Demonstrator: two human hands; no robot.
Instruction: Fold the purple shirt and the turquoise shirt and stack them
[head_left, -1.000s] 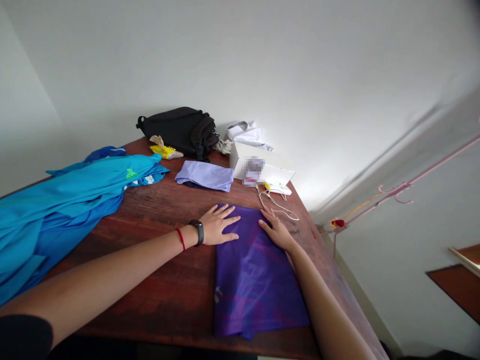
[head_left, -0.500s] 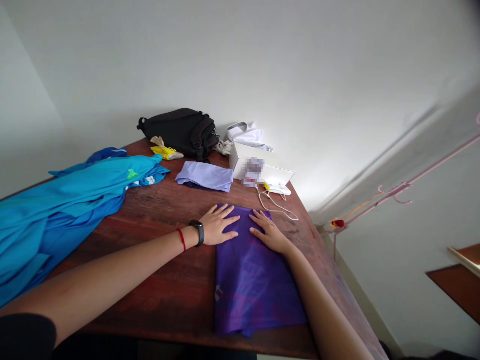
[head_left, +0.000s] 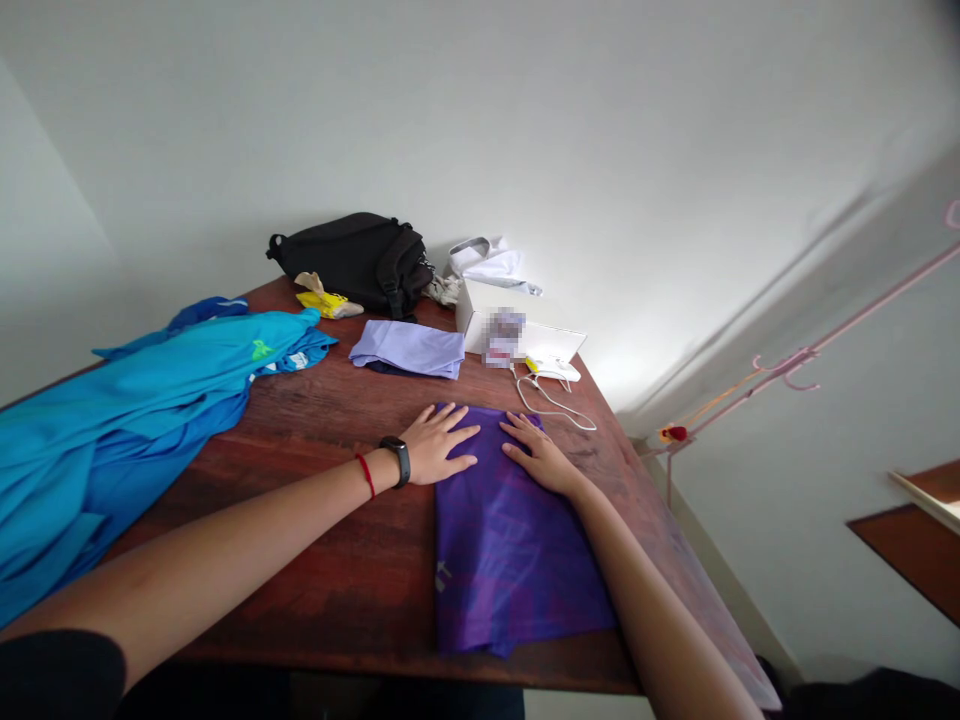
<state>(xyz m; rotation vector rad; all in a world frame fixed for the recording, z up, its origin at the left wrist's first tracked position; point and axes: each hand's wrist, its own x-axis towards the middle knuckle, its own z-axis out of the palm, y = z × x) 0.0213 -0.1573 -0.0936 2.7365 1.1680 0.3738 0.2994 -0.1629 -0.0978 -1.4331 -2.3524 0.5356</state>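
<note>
Right fingers [head_left: 520, 435] further across purple cloth [head_left: 514, 550]

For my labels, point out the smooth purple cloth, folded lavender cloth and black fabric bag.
Smooth purple cloth [head_left: 516, 548]: head view, visible middle.
Folded lavender cloth [head_left: 409, 347]: head view, top layer.
Black fabric bag [head_left: 341, 255]: head view, main body.

Table [head_left: 322, 560] front: garment [head_left: 517, 550], under left hand [head_left: 431, 447] and right hand [head_left: 549, 462]
Table left: clothes heap [head_left: 150, 400]
Behind garment: cloth [head_left: 409, 347] left, cable [head_left: 559, 412] right
Table back: bag [head_left: 345, 260], with box [head_left: 491, 298] to its right
</note>
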